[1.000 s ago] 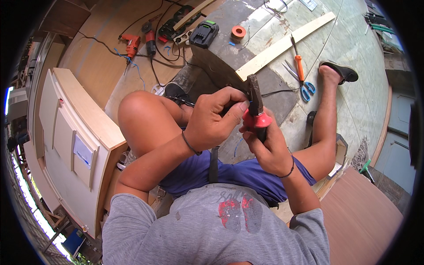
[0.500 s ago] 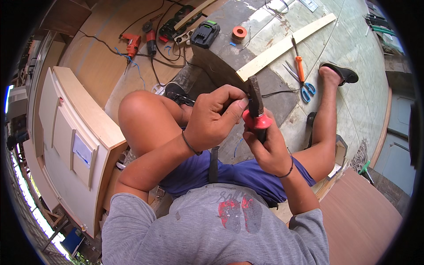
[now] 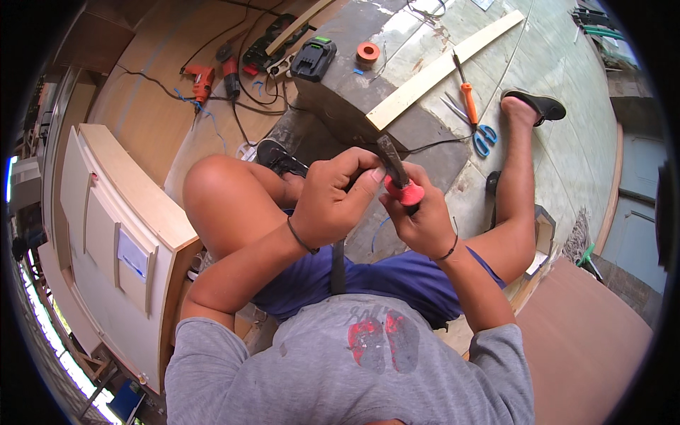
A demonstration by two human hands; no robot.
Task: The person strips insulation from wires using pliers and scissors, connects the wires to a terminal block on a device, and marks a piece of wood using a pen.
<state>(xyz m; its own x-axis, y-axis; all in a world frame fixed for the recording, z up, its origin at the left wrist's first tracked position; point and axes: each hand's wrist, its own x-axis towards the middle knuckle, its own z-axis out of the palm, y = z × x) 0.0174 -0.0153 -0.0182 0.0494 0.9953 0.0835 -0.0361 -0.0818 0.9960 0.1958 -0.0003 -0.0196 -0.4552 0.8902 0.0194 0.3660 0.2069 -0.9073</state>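
In front of my lap, my right hand (image 3: 423, 221) is wrapped around a pair of pliers (image 3: 394, 161) with red grips, their dark metal jaws tilted up and leaning toward the left. My left hand (image 3: 333, 190) is closed in a pinch, thumb against forefinger, right beside the jaws. Whatever its fingertips hold is too small or hidden to make out. A thin black cable (image 3: 439, 144) runs over the floor and passes out of sight behind the pliers.
A pale wooden strip (image 3: 446, 71), an orange-handled screwdriver (image 3: 467, 95) and blue scissors (image 3: 484, 140) lie ahead right. A battery pack (image 3: 314, 58) and tape roll (image 3: 367, 52) sit on the grey ledge. An orange drill (image 3: 202, 85) lies farther left, near a white cabinet panel (image 3: 106, 219).
Both hands remain close together. The pliers' jaws have tipped further left and the right hand has turned slightly. The whole view has shifted a little.
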